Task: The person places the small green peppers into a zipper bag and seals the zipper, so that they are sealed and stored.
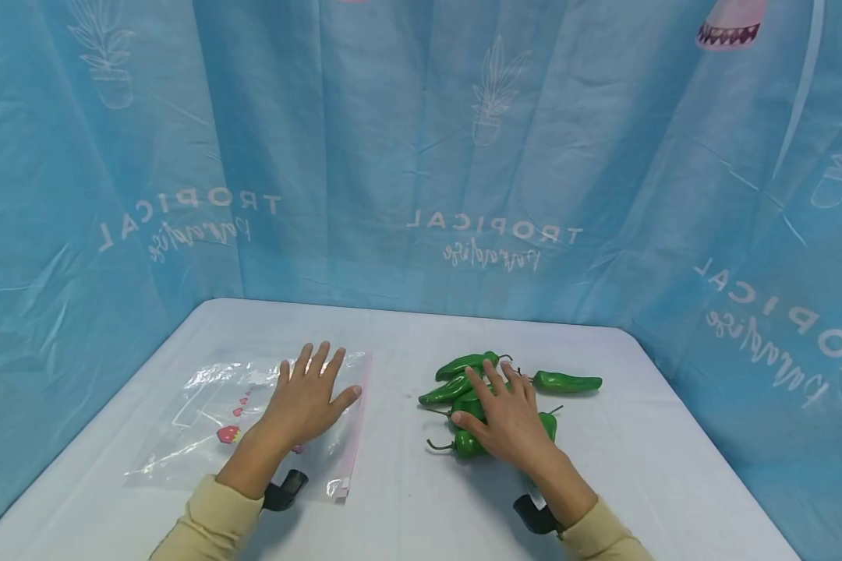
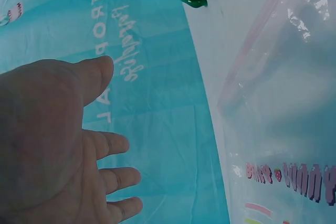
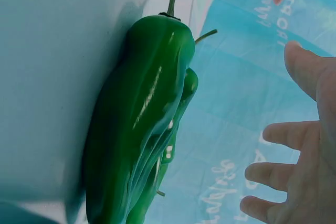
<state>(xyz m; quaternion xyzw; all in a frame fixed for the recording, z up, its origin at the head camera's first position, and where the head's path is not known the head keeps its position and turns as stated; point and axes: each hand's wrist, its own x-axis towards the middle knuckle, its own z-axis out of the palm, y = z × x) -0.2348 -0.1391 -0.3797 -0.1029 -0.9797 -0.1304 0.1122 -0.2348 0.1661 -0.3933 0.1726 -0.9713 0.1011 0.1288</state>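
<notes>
A clear zip bag with a pink zip edge and strawberry prints lies flat at the left of the table. Above it hovers my left hand, palm down, fingers spread straight, holding nothing. To the right lies a loose pile of several green peppers, one of them, a long pepper, pointing right. My right hand is over the pile with fingers extended and hides part of it. In the right wrist view, a large green pepper lies apart from that hand's fingers.
A white-covered table with rounded far corners bears everything. Blue printed curtains hang close behind it and along both sides. A black strap mount sits at the left wrist, and a similar mount at the right.
</notes>
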